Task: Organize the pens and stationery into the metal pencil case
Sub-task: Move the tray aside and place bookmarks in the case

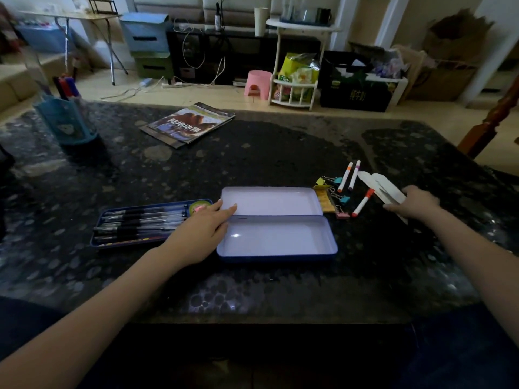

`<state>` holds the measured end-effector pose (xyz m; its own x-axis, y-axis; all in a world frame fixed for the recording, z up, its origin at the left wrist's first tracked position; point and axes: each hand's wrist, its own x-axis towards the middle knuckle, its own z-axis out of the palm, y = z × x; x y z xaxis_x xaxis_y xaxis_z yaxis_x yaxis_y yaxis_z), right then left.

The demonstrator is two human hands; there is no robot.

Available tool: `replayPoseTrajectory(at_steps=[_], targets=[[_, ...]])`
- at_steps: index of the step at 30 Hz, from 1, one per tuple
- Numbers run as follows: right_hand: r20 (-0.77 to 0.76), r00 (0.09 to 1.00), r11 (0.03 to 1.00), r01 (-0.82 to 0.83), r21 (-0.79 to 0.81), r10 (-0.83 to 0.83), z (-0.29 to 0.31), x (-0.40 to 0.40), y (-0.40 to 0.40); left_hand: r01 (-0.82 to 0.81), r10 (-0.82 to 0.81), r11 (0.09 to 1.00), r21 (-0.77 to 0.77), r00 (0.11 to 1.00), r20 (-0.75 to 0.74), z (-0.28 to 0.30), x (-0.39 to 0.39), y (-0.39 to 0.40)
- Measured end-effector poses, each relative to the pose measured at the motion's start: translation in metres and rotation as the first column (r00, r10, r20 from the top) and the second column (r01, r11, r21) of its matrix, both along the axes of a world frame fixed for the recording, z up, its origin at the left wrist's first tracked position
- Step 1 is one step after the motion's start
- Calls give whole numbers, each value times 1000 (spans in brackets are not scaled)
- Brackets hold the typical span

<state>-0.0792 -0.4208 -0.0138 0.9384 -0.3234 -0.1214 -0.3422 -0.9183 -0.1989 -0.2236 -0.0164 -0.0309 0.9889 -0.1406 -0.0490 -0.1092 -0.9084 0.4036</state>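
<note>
**Open case steadied, right hand at the loose stationery**

The hinged blue metal pencil case lies open near the table's front edge, its long axis running left to right, both halves empty. The left hand rests flat on the case's left end, fingers straight and together, touching the lid's rim. Just left of it sits a dark blue tray of black pens.

The right hand lies well to the right of the case, fingers curled round a white paper packet; exactly how it grips is blurred. Between that hand and the case lie three white markers with orange caps, small coloured binder clips and a yellow ruler-like strip, so the right hand is the nearer one.

The dark stone table has open room in front of the case and beyond it.
</note>
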Motion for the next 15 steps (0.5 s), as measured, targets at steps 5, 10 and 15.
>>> replayPoseTrajectory(at_steps=[5, 10, 15], targets=[[-45, 997, 975, 78, 208, -70, 3, 5, -2, -11, 11, 1000, -12, 1000, -17, -1, 1, 0], [-154, 984, 957, 128, 260, -89, 7, 5, 1, -18, 18, 1000, -13, 1000, -20, -2, 2, -1], [-156, 987, 958, 91, 272, -50, 14, 6, 8, -17, 17, 1000, -14, 1000, -22, -2, 2, 0]])
